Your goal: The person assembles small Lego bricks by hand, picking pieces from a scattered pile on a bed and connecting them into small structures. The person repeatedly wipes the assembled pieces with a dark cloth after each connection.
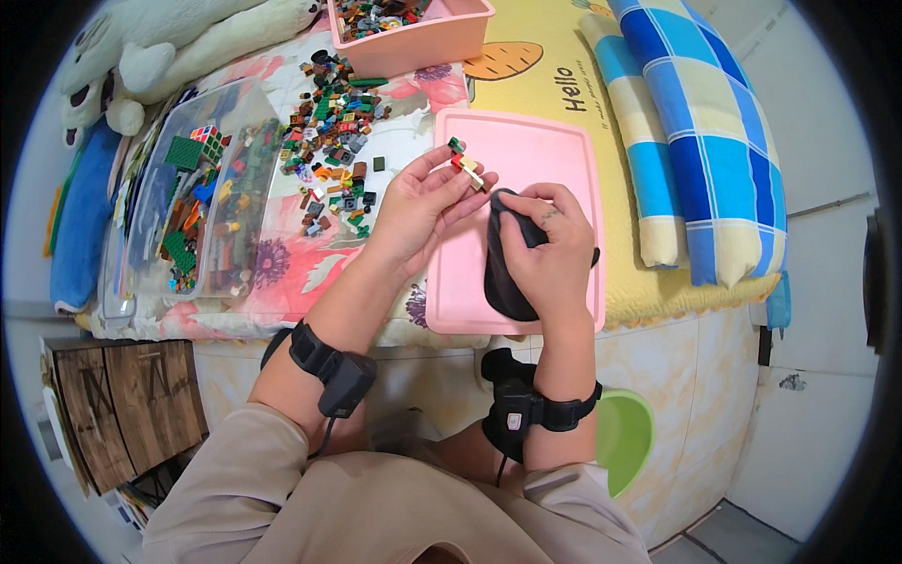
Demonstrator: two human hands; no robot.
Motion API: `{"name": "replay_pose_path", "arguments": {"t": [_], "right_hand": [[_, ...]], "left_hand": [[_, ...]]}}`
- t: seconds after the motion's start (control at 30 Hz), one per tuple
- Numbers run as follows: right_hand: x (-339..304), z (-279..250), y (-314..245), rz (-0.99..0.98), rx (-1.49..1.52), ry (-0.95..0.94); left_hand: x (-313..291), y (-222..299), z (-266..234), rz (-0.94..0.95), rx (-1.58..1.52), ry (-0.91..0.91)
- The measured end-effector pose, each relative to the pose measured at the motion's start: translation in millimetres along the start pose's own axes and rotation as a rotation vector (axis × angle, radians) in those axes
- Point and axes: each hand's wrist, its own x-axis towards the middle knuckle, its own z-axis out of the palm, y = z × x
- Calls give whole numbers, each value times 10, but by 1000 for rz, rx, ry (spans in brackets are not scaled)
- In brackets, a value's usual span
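Observation:
Above a pink tray-like lid [550, 141], my left hand [413, 211] pinches a small stack of toy bricks [467, 169] between thumb and fingers. Green, red, cream and brown pieces show in that stack. My right hand [554, 258] grips a soft black cloth [505, 287], its thumb and fingers bunched around the upper part. The cloth hangs over the lid, its top edge close to the lower end of the brick stack. Whether it touches the bricks I cannot tell.
Loose toy bricks [338, 132] spread over the floral sheet, left of the lid. A pink bin [413, 52] of bricks stands behind. Farther left is a see-through plastic box [146, 216] with more bricks. Checked cushions [709, 141] lie right; a green basin [625, 437] is below.

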Motion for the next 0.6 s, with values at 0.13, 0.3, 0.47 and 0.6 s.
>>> {"name": "replay_pose_path", "arguments": {"t": [0.13, 0.3, 0.47, 0.6], "right_hand": [[40, -1, 10, -37, 35, 133], [-4, 69, -33, -44, 81, 60], [9, 75, -6, -1, -4, 134], [44, 38, -21, -35, 22, 248]], "left_hand": [[36, 10, -51, -68, -170, -28], [45, -78, -94, -154, -255, -44], [36, -71, -83, -195, -247, -87], [-5, -66, -4, -57, -92, -90]]}}
